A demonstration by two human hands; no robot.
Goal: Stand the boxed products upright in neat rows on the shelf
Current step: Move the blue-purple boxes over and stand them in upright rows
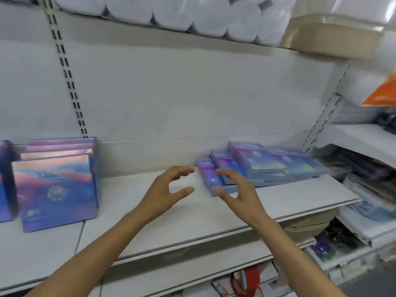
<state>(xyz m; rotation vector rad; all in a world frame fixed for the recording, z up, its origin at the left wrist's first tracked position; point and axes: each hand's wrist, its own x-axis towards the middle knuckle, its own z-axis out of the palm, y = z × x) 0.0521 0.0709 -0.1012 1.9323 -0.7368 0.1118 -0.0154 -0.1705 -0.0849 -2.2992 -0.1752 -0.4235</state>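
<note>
Over the shelf [150, 228], my left hand [165, 194] and right hand [237, 194] hover empty, fingers spread apart, flat boxes [257, 166] just beyond right fingertips, upright boxes [60, 185] far left.

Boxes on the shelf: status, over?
Left hand and right hand both open, holding nothing, over the shelf. Flat boxes still stacked at right; upright boxes in a row at left. Nothing between them.

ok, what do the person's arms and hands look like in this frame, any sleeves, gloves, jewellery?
Both arms are bare as far up as the frame shows: no sleeves in view. The left hand and right hand wear no gloves, and no rings, watch or wristband show. Nails look short and unpainted, though the picture is slightly blurred.
</note>
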